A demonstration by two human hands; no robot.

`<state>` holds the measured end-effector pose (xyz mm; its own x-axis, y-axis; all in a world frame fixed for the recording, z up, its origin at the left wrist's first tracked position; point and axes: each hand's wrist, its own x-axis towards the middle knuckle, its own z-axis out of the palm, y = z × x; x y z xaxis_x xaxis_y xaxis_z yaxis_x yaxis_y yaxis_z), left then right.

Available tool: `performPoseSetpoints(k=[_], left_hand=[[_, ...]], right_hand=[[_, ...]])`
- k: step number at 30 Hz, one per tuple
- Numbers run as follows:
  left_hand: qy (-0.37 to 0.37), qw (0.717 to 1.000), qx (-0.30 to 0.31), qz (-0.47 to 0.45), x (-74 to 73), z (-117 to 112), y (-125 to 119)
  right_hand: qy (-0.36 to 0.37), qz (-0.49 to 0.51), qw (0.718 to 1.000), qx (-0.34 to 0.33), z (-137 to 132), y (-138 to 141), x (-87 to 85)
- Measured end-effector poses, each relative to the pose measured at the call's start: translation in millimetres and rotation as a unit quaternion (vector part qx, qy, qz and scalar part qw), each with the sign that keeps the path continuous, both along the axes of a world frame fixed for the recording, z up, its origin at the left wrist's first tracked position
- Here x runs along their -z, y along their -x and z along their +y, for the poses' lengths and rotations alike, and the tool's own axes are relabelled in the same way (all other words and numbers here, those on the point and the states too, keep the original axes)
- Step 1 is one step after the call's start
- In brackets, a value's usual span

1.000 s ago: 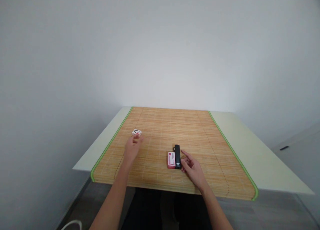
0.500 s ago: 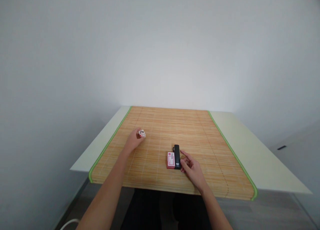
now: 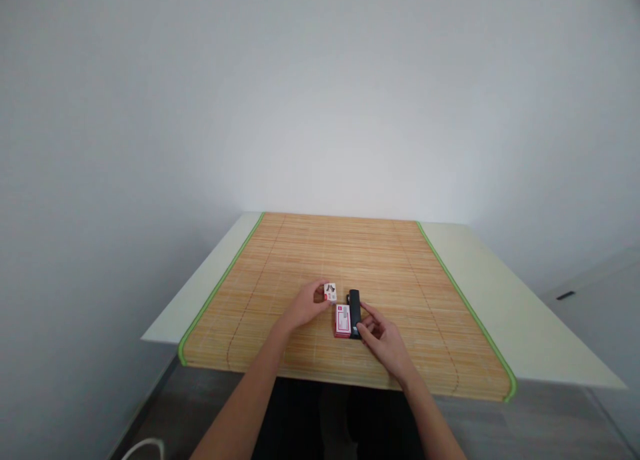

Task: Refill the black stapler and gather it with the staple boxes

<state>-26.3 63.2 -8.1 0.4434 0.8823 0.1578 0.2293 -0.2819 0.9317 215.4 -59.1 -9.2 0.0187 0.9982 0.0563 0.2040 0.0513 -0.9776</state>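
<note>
My left hand (image 3: 309,301) is closed on a small white box (image 3: 330,292) with a dark picture and a red mark on its face, pinching it by its left side. This box is just above a red-and-white box (image 3: 343,320) with a printed label, which lies on the mat. Against that box's right side lies a black stapler (image 3: 355,308), lengthwise to me. My right hand (image 3: 383,340) is at the stapler's right edge, thumb over its near end and index finger along its side. Its other fingers are curled and partly hidden.
A bamboo mat (image 3: 330,247) with green edging covers the middle of a white table (image 3: 520,313). A pale wall (image 3: 330,113) rises behind the table. At the lower left a white cable (image 3: 145,443) shows near the floor.
My left hand has carried the small white box rightward and nearer to me, up to the red-and-white box. My right thumb has shifted onto the stapler, which has stayed in place.
</note>
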Motion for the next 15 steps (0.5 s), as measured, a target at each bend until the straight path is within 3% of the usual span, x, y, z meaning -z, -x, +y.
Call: performPoseSetpoints(k=[10, 15], left_hand=[[0.128, 0.978, -0.128, -0.105, -1.3, -35, -40], [0.199, 0.96, -0.127, -0.15, -3.0, -51, -55]], right_hand=[[-0.005, -0.007, 1.0, 0.002, 1, 1, -1.5], [-0.006, -0.011, 1.0, -0.002, 0, 1, -3.4]])
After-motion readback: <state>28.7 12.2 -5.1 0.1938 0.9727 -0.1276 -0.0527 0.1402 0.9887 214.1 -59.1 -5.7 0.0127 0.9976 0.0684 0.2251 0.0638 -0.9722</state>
